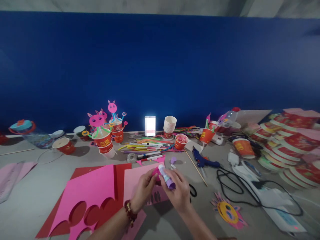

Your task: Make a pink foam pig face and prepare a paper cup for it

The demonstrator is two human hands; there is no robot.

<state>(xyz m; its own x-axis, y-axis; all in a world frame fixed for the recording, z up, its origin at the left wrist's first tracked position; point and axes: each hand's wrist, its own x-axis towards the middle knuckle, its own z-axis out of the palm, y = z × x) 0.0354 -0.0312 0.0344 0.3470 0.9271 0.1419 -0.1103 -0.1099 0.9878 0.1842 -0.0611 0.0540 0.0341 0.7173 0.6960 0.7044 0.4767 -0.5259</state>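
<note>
My right hand [179, 188] is closed round a white and purple glue stick [166, 176], its white end tilted up and to the left. A small bright pink paper piece [156, 174] is pinched in my left hand [143, 190], against the tip of the stick; its full shape is hidden by the fingers. Both hands are above a light pink sheet [135, 178] with several slots cut in it. Just beyond them a small purple cap [173, 160] lies on the table. Part of a black-handled tool [193, 191] shows beside my right hand.
On the left lies a bright pink sheet [92, 183] with round cutouts, over a red sheet [120, 170]. Decorated paper cups [102, 141] stand behind. A blue glue gun [203, 160], black cable [225, 186] and stacked cups [287, 146] occupy the right.
</note>
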